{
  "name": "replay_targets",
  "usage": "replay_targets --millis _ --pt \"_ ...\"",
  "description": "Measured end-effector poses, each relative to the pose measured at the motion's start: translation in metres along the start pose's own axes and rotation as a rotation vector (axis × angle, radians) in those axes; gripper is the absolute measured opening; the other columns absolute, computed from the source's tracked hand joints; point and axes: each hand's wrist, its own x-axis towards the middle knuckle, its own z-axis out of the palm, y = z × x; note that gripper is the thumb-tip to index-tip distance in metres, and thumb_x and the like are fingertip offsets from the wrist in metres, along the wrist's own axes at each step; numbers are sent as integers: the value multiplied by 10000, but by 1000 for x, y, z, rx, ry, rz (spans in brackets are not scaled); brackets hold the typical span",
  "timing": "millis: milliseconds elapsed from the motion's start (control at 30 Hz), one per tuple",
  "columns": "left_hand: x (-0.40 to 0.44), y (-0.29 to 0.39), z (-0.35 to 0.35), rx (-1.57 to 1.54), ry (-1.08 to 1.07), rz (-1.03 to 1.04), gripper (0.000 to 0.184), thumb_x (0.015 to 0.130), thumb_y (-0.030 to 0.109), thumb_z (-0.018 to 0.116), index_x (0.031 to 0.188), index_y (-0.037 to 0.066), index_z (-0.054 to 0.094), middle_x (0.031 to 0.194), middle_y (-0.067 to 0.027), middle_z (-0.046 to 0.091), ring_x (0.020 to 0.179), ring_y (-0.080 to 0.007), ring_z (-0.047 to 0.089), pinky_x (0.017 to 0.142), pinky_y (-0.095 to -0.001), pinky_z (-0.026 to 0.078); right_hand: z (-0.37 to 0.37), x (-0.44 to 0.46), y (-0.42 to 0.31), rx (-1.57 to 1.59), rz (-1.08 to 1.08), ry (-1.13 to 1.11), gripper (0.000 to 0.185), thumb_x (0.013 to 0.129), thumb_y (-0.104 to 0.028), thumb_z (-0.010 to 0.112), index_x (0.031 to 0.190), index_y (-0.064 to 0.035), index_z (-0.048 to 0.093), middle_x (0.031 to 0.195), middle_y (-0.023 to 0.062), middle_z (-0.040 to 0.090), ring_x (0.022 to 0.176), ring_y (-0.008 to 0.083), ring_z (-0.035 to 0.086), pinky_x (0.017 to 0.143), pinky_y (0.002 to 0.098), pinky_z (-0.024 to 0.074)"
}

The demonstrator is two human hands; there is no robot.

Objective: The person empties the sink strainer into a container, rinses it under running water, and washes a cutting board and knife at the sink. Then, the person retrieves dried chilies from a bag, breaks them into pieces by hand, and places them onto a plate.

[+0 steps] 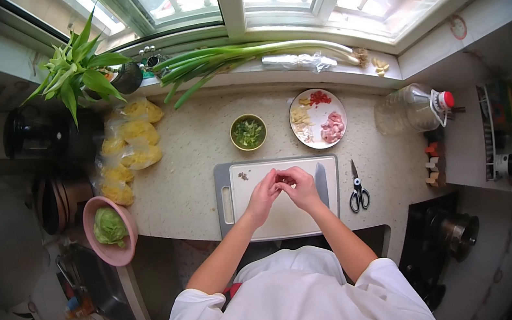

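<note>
My left hand (265, 194) and my right hand (299, 188) meet above the white cutting board (278, 225) with its grey rim. Their fingers are bent and pinched together at the tips; whatever lies between them is too small and too hidden to name. A few small dark bits (243, 176) lie on the board, up and left of my left hand. To the right of my right hand, a knife (320, 180) rests along the board's right side, its blade pointing away from me.
Behind the board stand a bowl of chopped greens (247, 132) and a plate (306, 142) with chopped red, pale and pink pieces. Scissors (358, 191) and a large jug (400, 111) are right. Bagged yellow food (135, 137) and a pink basin (126, 253) with lettuce are left. Scallions (241, 54) line the sill.
</note>
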Motion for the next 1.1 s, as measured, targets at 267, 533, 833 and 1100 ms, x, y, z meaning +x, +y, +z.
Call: replay_targets --millis 267,533,833,1100 --pt "2 -5 9 104 13 -39 753 1085 483 380 1577 -52 185 1610 -189 307 1497 -278 315 1221 -412 287 0 -3 23 145 228 7 230 843 -25 762 1069 -6 718 953 90 720 822 156 714 733 278 586" --pt "12 -31 4 315 48 29 699 1091 497 360 1562 -15 296 1540 -181 413 1436 -244 406 1204 -390 319 -2 -1 22 224 410 35 186 838 -53 752 997 13 683 925 79 726 817 119 687 746 268 571" --pt "13 -16 8 278 98 31 706 1089 504 348 1535 -44 326 1509 -201 462 1387 -291 482 1166 -398 382 -9 2 26 602 507 39 183 841 34 693 1004 -21 630 880 33 657 727 99 619 615 239 494" --pt "10 -7 -6 109 159 -52 670 1095 486 323 1510 -39 370 1470 -209 508 1333 -289 539 1122 -399 427 -46 14 30 689 508 98 183 834 34 693 988 -34 619 887 50 648 739 144 645 624 262 481"
